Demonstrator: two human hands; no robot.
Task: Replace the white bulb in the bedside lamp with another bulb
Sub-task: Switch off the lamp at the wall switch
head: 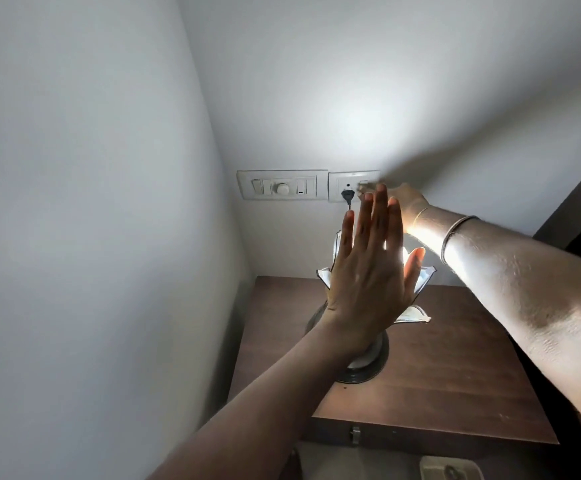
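On wooden bedside table (455,358), lit lamp (420,315), white corner walls (91,202)

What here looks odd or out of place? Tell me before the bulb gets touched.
The lamp is lit and its plug sits in the wall socket, odd for a bulb swap. The left hand is spread open over the glow; the right hand reaches toward the socket switch. Nothing looks spilled or broken.

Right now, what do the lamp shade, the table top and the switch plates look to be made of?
Lamp shade: looks like frosted glass or translucent plastic, since light glows through the dark-edged petals. Table top: dark brown wood or wood-look laminate, with visible grain and a low sheen. Switch plates: smooth, off-white moulded plastic, by the look.
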